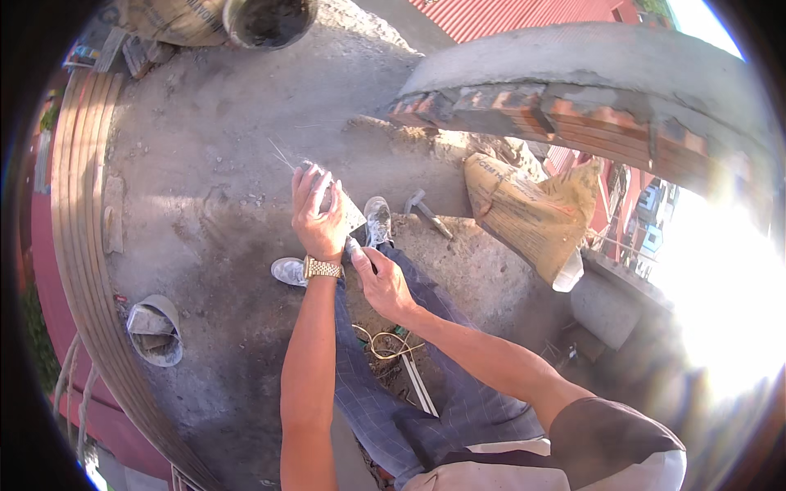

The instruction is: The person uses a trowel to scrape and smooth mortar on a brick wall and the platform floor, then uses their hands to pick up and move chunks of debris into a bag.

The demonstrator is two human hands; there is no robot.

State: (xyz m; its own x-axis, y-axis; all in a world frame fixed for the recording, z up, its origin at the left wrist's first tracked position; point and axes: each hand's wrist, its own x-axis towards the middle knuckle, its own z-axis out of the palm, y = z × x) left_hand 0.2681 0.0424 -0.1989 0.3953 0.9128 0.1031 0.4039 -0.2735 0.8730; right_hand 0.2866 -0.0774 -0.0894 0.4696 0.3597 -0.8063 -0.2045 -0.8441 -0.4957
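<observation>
My right hand (382,285) is closed round the handle of a trowel, low in front of my legs. The trowel's pale metal blade (354,214) points up and away, partly under my left hand (318,214). That hand, with a gold watch at its wrist, has its fingers curled over the blade. Something greyish shows between fingers and blade, too small and covered to name. Thin pale streaks rise just beyond the fingertips. A hammer (429,214) lies on the ground to the right of my shoes.
A paper cement sack (528,214) stands at right under a low curved brick wall (598,123). At left is a bucket (155,330) lying with rubble in it. A bucket (270,20) of dark mix stands at the far edge. Yellow cord (381,348) lies between my legs.
</observation>
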